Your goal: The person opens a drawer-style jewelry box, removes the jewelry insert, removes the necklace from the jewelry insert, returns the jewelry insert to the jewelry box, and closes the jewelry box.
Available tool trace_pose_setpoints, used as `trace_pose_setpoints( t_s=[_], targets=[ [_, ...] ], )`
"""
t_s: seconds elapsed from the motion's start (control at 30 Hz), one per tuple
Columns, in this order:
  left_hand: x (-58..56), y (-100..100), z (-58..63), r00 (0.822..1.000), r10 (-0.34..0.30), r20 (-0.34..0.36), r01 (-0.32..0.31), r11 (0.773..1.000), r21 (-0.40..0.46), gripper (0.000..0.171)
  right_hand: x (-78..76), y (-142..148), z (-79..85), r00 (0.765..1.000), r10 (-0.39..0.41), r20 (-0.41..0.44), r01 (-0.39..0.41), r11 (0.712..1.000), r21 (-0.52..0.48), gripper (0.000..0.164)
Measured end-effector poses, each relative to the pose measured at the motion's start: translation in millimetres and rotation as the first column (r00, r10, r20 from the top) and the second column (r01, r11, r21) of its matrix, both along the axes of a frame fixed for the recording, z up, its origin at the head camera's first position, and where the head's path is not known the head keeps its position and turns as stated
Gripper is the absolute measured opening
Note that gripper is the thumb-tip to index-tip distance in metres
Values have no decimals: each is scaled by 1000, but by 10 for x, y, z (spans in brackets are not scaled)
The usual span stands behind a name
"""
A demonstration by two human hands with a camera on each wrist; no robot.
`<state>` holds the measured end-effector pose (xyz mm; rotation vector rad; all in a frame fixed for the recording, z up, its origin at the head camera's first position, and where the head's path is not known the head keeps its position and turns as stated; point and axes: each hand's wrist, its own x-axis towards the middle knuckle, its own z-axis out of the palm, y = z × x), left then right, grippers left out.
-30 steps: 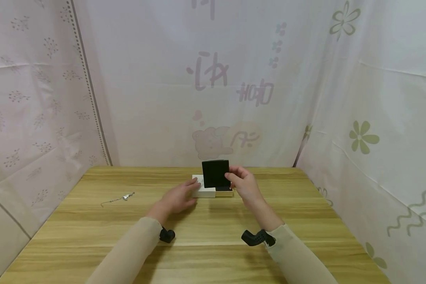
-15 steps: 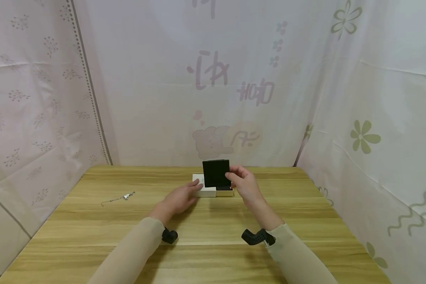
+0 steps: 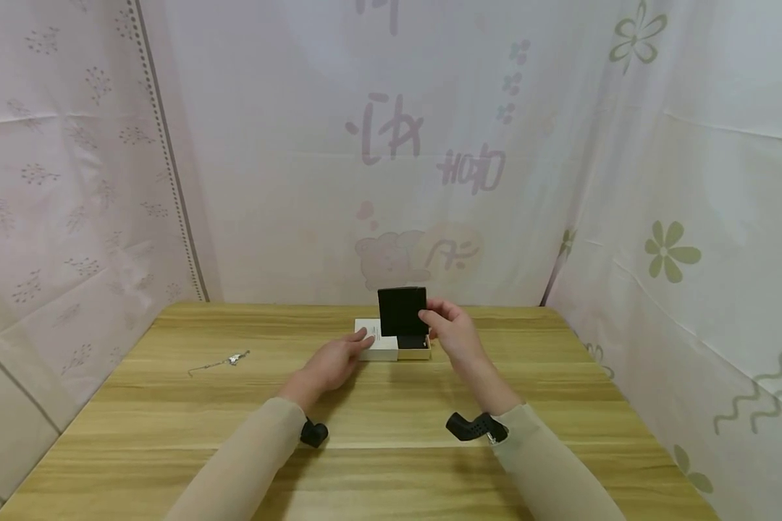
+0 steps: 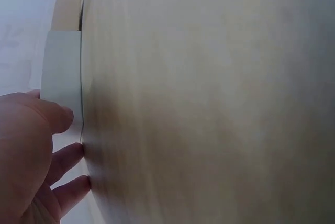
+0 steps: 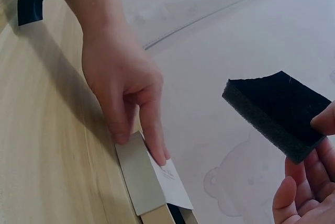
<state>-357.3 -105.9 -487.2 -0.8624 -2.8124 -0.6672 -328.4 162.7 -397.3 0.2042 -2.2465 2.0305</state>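
In the head view my right hand (image 3: pixel 457 334) pinches a square black foam pad (image 3: pixel 400 311) between thumb and fingers, raised over a small box. The right wrist view shows the foam's thick, grainy edge (image 5: pixel 267 127) and smooth dark face. My left hand (image 3: pixel 331 363) holds the left end of the box's white sleeve (image 3: pixel 381 352), thumb against its near side and a finger on its printed top. From the sleeve's right end a tan drawer (image 3: pixel 414 354) with a dark inside sticks out. In the left wrist view other left fingertips (image 4: pixel 78 183) rest by the tabletop.
A thin silver chain bracelet (image 3: pixel 234 358) with a small charm lies stretched on the wooden table (image 3: pixel 378 477), left of the hands. Patterned pale curtains (image 3: pixel 287 181) hang behind the table and along both sides.
The foam pad in my right hand has risen slightly and shifted right, showing more of the box beneath. My left hand stays on the sleeve.
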Motion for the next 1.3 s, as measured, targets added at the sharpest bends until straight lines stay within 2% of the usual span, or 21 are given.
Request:
trace_pose_setpoints(
  t_s=[0.3,0.6,0.9,1.3],
  targets=[
    [2,19,10,999,28,44,-29,999,22,52,-130,66,-13,1000,-20,5,20,999,30,26],
    [11,36,21,999,40,35,-41,999,15,52,-285,177,-66,998,-57,17,56,997,52,32],
    [31,49,35,999,36,25,-36,999,19,52,-358,272,-74,997,-73,32,71,996,52,42],
    [70,43,80,999,39,26,-38,999,-11,50,-443,301,-141,993,-106,46,100,988,115,42]
  ],
)
